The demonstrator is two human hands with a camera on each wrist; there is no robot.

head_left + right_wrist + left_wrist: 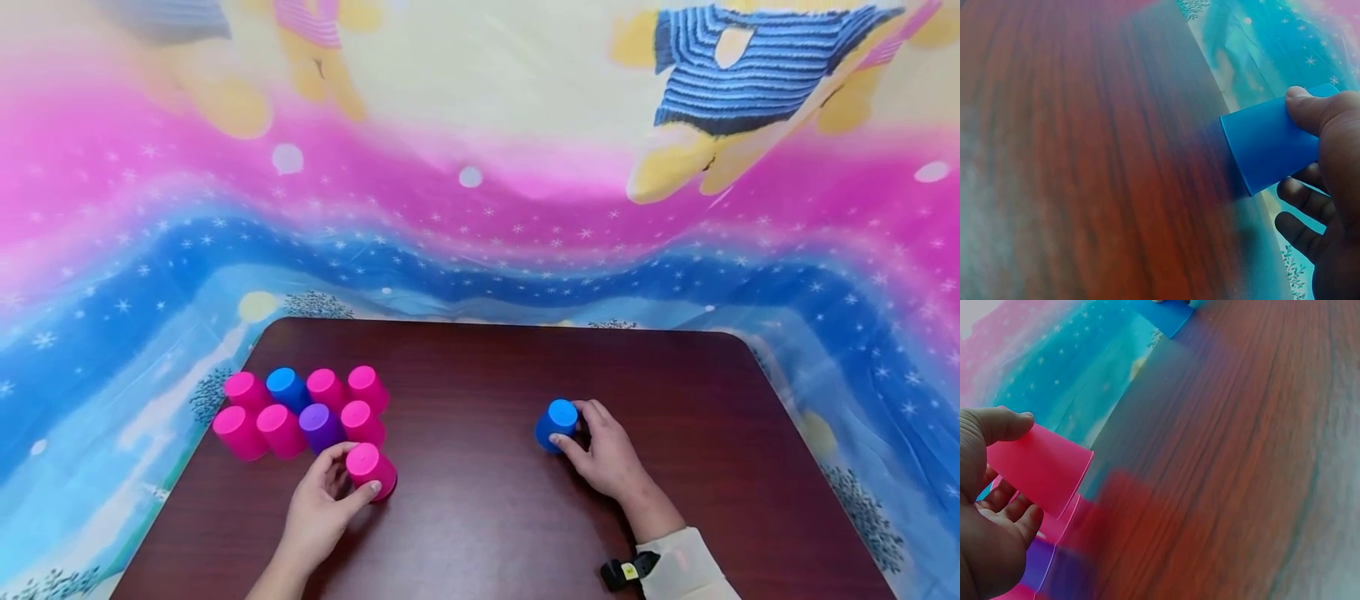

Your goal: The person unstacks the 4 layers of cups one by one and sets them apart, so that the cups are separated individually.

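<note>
In the head view, my left hand (318, 508) grips a pink cup (365, 463), bottom up, between thumb and fingers. The same pink cup (1044, 465) shows in the left wrist view, its rim pointing away from the palm. Farther right, my right hand (611, 454) holds a blue cup (557, 425), also upside down. In the right wrist view the thumb lies along that blue cup (1266, 140), and some fingers stand off it. Just beyond the left hand, several upturned cups form two rows: mostly pink (281, 432), one purple cup (322, 429) and one blue cup (288, 388).
All of this is on a dark brown wooden table (480, 533) with rounded far corners. A patterned cloth (480, 225) in pink and blue hangs behind and around it. A black strap device (626, 572) sits by the right sleeve (682, 567).
</note>
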